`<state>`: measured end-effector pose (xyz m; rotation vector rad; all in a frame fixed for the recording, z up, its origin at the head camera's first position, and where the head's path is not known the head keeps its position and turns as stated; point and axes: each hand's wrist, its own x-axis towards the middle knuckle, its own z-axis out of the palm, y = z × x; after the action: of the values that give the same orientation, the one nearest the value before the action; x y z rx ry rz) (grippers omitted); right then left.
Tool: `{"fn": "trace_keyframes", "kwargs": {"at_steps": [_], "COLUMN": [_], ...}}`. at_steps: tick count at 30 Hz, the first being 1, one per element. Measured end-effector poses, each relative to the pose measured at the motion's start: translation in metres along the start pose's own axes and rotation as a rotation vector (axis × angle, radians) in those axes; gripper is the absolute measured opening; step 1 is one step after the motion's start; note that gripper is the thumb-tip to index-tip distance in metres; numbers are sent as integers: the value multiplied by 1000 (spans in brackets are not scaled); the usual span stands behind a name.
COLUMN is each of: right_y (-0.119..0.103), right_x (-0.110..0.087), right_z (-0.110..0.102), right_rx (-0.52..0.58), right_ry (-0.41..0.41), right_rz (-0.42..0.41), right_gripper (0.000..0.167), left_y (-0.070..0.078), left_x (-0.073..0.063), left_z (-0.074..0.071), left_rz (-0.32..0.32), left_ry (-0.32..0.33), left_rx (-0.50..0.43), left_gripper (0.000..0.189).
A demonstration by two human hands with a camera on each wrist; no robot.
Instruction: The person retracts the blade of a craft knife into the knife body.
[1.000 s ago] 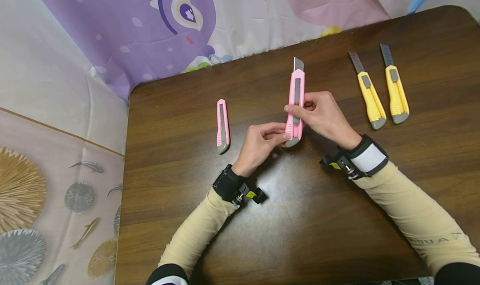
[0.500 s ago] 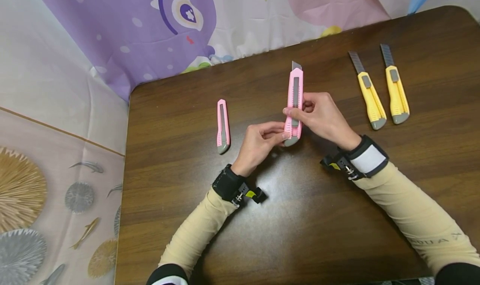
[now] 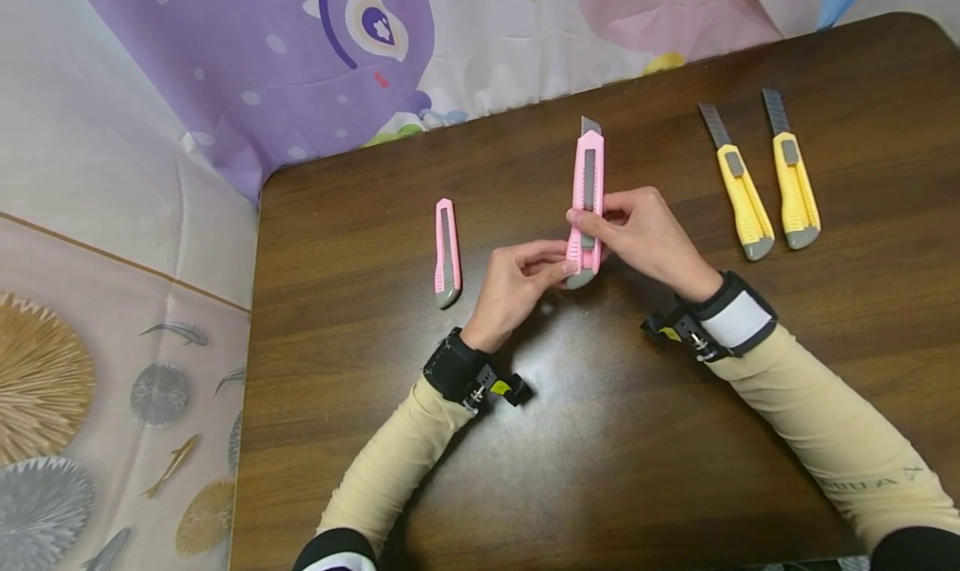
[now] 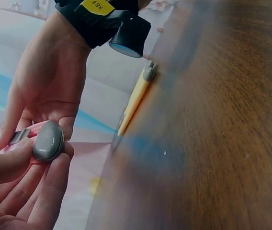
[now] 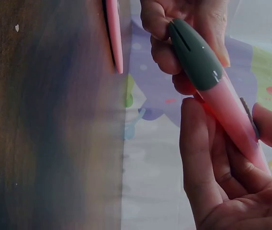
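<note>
Both hands hold a pink utility knife [image 3: 588, 171] above the table, its blade end pointing away from the person. A short length of blade [image 3: 590, 126] sticks out at the tip. The left hand [image 3: 517, 288] pinches the grey butt end [image 4: 49, 141] between thumb and fingers. Around the middle of the body, the right hand [image 3: 648, 233] grips with its thumb at the grey slider [image 5: 249, 117]. A second pink utility knife [image 3: 447, 254], with no blade showing, lies on the table to the left of the left hand.
Two yellow utility knives, one nearer [image 3: 745, 200] and one farther right [image 3: 795, 187], lie on the right of the brown wooden table [image 3: 337, 371] with long blades exposed. A patterned curtain [image 3: 495, 46] hangs along the back edge.
The pink knife's blade has drawn back into the body, and its slider sits lower toward the butt. Both hands have shifted slightly left with the knife.
</note>
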<state>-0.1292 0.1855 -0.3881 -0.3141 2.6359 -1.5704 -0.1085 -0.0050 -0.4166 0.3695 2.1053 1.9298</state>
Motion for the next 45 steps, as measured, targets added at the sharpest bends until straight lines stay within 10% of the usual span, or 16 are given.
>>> {"fn": "trace_keyframes", "kwargs": {"at_steps": [45], "right_y": [-4], "right_x": [-4], "right_z": [9], "right_rx": [41], "right_ry": [40], "right_rz": [-15], "right_gripper": [22], "left_y": [0], "left_x": [0], "left_z": [-1], "left_rz": [-22], "left_ry": [-14], "left_rx": [-57], "left_gripper": [25]}}
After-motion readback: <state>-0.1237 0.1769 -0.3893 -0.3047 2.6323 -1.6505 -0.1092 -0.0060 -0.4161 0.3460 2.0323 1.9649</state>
